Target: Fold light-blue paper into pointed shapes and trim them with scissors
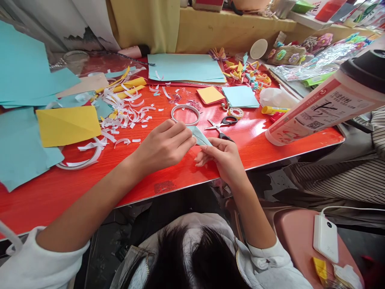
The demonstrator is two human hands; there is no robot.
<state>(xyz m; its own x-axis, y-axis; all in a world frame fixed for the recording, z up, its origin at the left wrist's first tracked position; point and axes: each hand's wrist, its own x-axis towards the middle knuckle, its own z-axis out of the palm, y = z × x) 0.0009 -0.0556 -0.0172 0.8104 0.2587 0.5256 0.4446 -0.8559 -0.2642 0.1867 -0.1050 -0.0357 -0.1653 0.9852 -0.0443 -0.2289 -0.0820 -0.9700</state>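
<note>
Between my two hands is a small folded piece of light blue paper (199, 135), held just above the red table. My left hand (168, 140) pinches its left end, with the fingertips bent over it. My right hand (224, 154) grips the lower right corner between thumb and fingers. Just beyond the paper lies a roll of white tape (185, 114). Scissors (221, 127) with black handles rest spread apart beside my right hand. Further back are a stack of yellow squares (210, 95) and a stack of light blue squares (240, 96).
A large cup (319, 104) with a black lid leans at the right. White paper scraps (126, 106) litter the left middle, near a yellow sheet (68, 126) and large blue sheets (22, 140). Folded paper pieces (248, 74) heap at the back. A power bank (325, 237) sits on a pink stool.
</note>
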